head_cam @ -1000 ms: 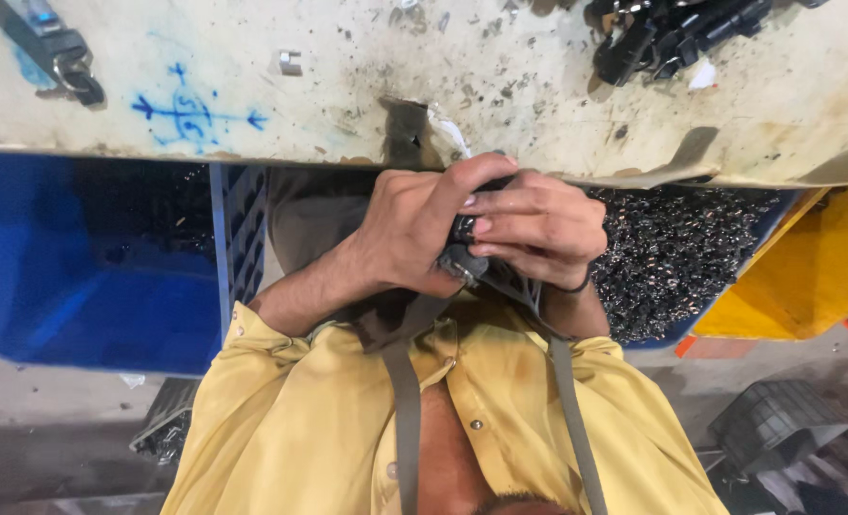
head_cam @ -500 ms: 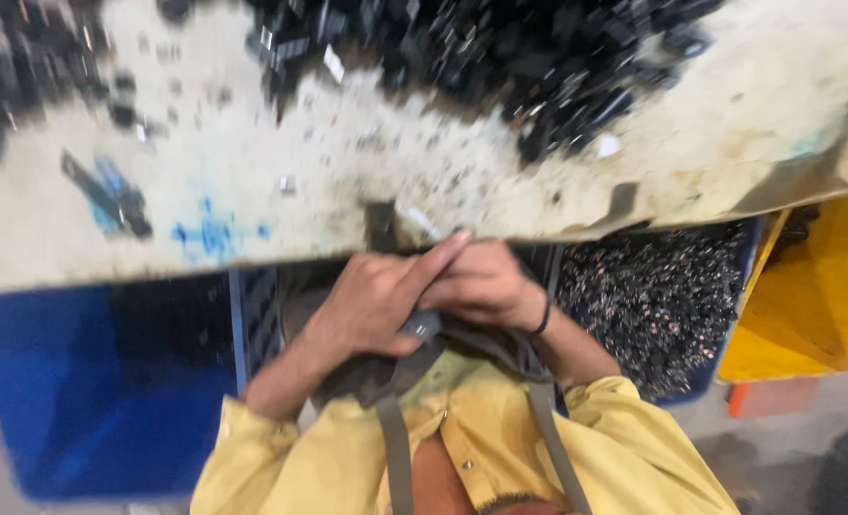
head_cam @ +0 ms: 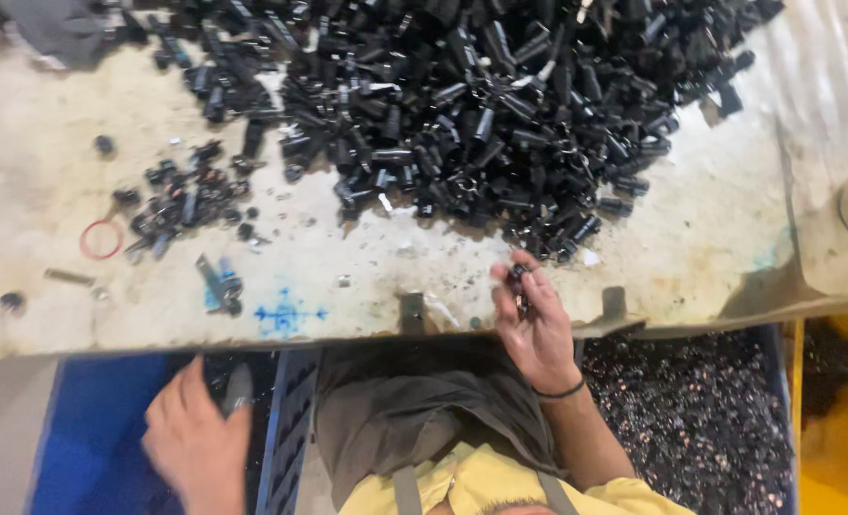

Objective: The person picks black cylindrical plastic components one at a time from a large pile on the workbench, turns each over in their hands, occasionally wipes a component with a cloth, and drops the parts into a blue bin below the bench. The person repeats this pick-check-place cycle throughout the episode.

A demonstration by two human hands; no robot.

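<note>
The worktop is dirty off-white with a blue painted mark near its front edge and a red ring toward its left edge. Black cylindrical parts heap along its back edge. Below the front edge sit a blue bin, a yellow bin, a yellow shirt and a black wristband.

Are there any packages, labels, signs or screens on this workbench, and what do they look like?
No packages, labels or screens show.
Blue painted mark: near the front edge of the worn white bench, a small cross-like scrawl.
Blue smear: just left of that mark, beside a small dark part.
Neither is a printed sign.
</note>
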